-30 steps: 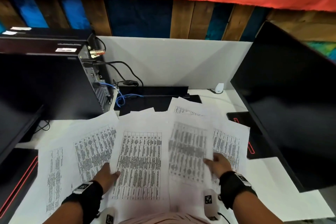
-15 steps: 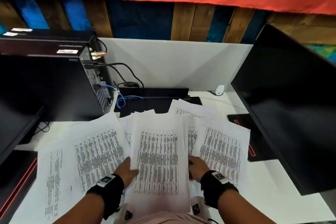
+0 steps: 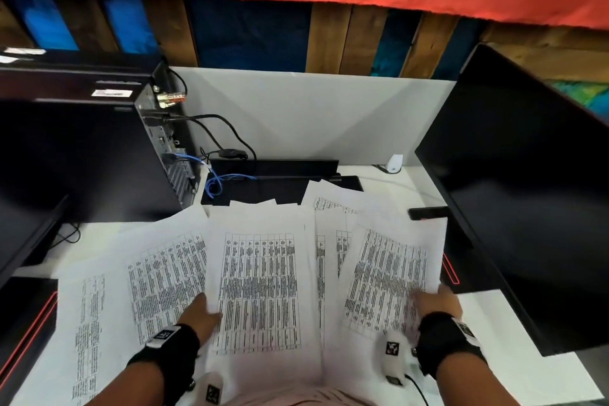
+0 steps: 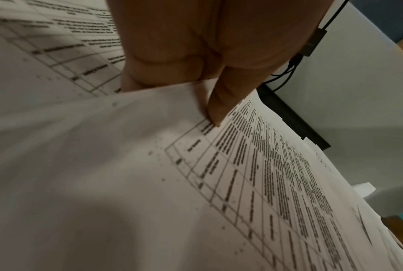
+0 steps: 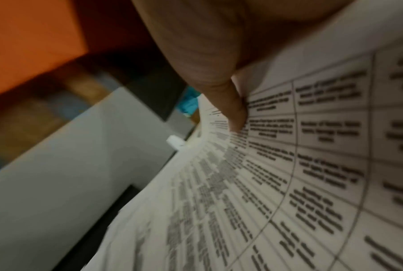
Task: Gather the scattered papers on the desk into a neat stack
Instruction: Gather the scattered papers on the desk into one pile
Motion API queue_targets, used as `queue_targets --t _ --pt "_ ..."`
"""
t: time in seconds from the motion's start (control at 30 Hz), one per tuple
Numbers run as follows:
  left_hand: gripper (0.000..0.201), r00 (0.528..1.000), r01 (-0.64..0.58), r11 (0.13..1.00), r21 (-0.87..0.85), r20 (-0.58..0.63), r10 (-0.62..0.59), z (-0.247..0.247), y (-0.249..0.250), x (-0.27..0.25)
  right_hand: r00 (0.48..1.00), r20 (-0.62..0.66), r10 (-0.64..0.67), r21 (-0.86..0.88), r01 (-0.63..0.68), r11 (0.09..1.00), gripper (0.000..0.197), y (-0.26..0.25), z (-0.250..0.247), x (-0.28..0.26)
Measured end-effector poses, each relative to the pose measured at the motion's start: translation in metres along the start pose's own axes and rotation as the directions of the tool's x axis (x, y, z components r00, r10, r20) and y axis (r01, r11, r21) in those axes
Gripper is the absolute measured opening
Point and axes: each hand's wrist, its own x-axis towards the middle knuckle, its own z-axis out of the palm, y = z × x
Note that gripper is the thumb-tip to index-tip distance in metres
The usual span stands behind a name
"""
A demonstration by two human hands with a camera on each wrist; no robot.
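Your papers (image 3: pixel 260 290) are white sheets printed with dense black tables, fanned across the white desk (image 3: pixel 514 369) in overlapping layers, none squared up. Your left hand (image 3: pixel 201 311) pinches the left edge of the middle sheet, thumb (image 4: pixel 221 102) on top and fingers tucked beneath. Your right hand (image 3: pixel 435 301) pinches the tilted right sheet (image 3: pixel 389 277) at its lower right corner, thumb (image 5: pixel 235 110) pressed on the print. A computer case (image 3: pixel 85 155) stands at the left, a dark monitor (image 3: pixel 527 194) at the right.
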Motion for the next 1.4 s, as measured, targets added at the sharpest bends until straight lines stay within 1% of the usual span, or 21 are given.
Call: queue_targets --t 0.1,0.17,0.23,0.33,0.4,0.47,0.53,0.6,0.67,0.7,0.73,0.83,0.9,0.97,1.03,1.07,1.1,1.17,1.23,1.3,1.4 --pt "0.062 1.000 0.016 1.000 0.009 0.008 -0.016 -0.002 -0.002 0.001 0.961 -0.119 -0.250 -0.095 0.239 0.966 0.022 -0.036 -0.011 -0.021" --pt "0.060 1.000 0.015 1.000 0.006 0.018 -0.015 -0.002 0.001 0.000 0.888 -0.205 -0.411 -0.187 0.376 0.907 0.020 -0.062 -0.028 -0.038" --pt "0.052 1.000 -0.001 1.000 -0.013 0.018 0.002 -0.001 0.001 0.000 0.777 -0.307 -0.549 -0.204 0.510 0.836 0.016 -0.092 -0.051 -0.057" --pt "0.060 0.999 -0.019 0.999 -0.049 0.029 0.021 -0.001 0.005 -0.002 0.564 -0.480 -0.672 -0.088 0.731 0.676 0.016 -0.131 -0.081 -0.093" --pt "0.052 0.999 -0.021 0.999 -0.037 0.032 0.022 -0.001 0.002 0.001 0.499 -0.550 -0.670 0.032 0.814 0.580 0.016 -0.148 -0.092 -0.117" --pt "0.041 0.998 -0.045 0.998 -0.034 0.035 0.046 -0.002 0.000 0.003 0.518 -0.557 -0.649 0.168 0.836 0.523 0.017 -0.156 -0.091 -0.131" --pt "0.039 0.997 -0.067 0.995 -0.070 0.039 0.070 -0.003 -0.001 0.003 0.601 -0.455 -0.657 0.267 0.796 0.544 0.017 -0.157 -0.073 -0.130" --pt "0.045 0.996 -0.073 0.992 -0.103 0.046 0.078 -0.005 -0.002 0.001 0.730 -0.233 -0.643 0.328 0.681 0.654 0.019 -0.151 -0.039 -0.119" --pt "0.072 0.998 -0.022 0.993 -0.116 0.061 0.029 -0.006 -0.001 0.002 0.822 0.009 -0.570 0.288 0.543 0.788 0.025 -0.138 -0.001 -0.109" --pt "0.088 0.996 -0.003 0.994 -0.113 0.086 0.013 -0.008 0.003 -0.002 0.845 0.105 -0.524 0.237 0.491 0.838 0.027 -0.129 0.018 -0.106" --pt "0.093 0.994 0.007 0.992 -0.123 0.107 0.006 -0.008 0.004 -0.003 0.857 0.183 -0.481 0.193 0.449 0.873 0.027 -0.120 0.035 -0.104" --pt "0.076 0.984 0.104 0.928 -0.357 0.172 -0.044 -0.008 0.009 -0.006 0.866 0.346 -0.362 0.043 0.371 0.928 0.041 -0.094 0.077 -0.100" --pt "0.084 0.984 0.093 0.917 -0.388 0.178 -0.025 -0.006 0.006 0.000 0.836 0.451 -0.313 -0.079 0.387 0.919 0.046 -0.081 0.096 -0.098" --pt "0.092 0.994 0.004 0.956 -0.294 0.108 0.029 -0.007 -0.002 0.008 0.771 0.567 -0.289 -0.159 0.447 0.880 0.046 -0.074 0.108 -0.097" --pt "0.066 0.991 -0.074 0.987 -0.143 0.103 0.089 -0.007 -0.010 0.014 0.748 0.597 -0.289 -0.209 0.493 0.845 0.045 -0.067 0.112 -0.092" --pt "0.057 0.988 -0.099 0.992 -0.078 0.111 0.107 -0.006 -0.014 0.016 0.780 0.553 -0.292 -0.238 0.484 0.842 0.045 -0.065 0.109 -0.087" --pt "0.053 0.986 -0.118 0.993 -0.029 0.116 0.121 -0.005 -0.016 0.018 0.841 0.457 -0.290 -0.291 0.450 0.844 0.047 -0.063 0.104 -0.081" --pt "0.049 0.984 -0.133 0.991 0.009 0.119 0.131 -0.005 -0.018 0.020 0.953 0.217 -0.213 -0.399 0.286 0.871 0.053 -0.057 0.087 -0.069" --pt "0.046 0.985 -0.126 0.992 0.024 0.121 0.122 -0.004 -0.016 0.022 0.986 0.128 -0.105 -0.396 0.148 0.906 0.060 -0.049 0.074 -0.058" --pt "0.047 0.982 -0.119 0.993 -0.025 0.146 0.122 -0.002 -0.010 0.020 0.981 0.179 -0.078 -0.253 0.122 0.960 0.064 -0.044 0.074 -0.048" --pt "0.058 0.969 -0.139 0.990 -0.013 0.206 0.139 0.004 -0.003 0.018 0.925 0.353 -0.142 0.043 0.136 0.990 0.061 -0.047 0.078 -0.054"
